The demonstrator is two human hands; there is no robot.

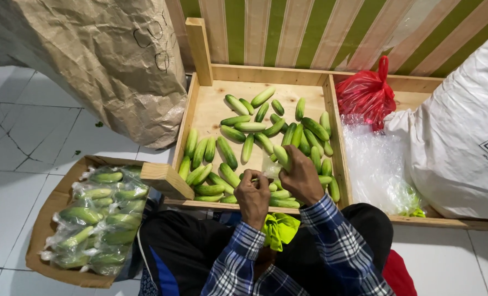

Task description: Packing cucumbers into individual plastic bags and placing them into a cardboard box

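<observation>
I look down on a shallow wooden tray (203, 112) of pale, smooth planks, its left compartment scattered with loose cucumbers (255, 134), short, glossy and green with lighter tips. My right hand (301, 178) is closed around one cucumber (281, 157), which stands tilted above the pile near the tray's front edge. My left hand (253, 194) sits just beside it, fingers curled around a bit of clear plastic; what else it grips I cannot tell. The right compartment holds crinkled clear plastic bags (372, 167) and a knotted red bag (366, 94). On the tiled floor to my left, a brown cardboard box (46, 219) is packed with cucumbers sealed in clear packets (98, 216). A rough brown paper sack (98, 60) slumps behind it, and a white woven sack (457, 137) bulges at right.
</observation>
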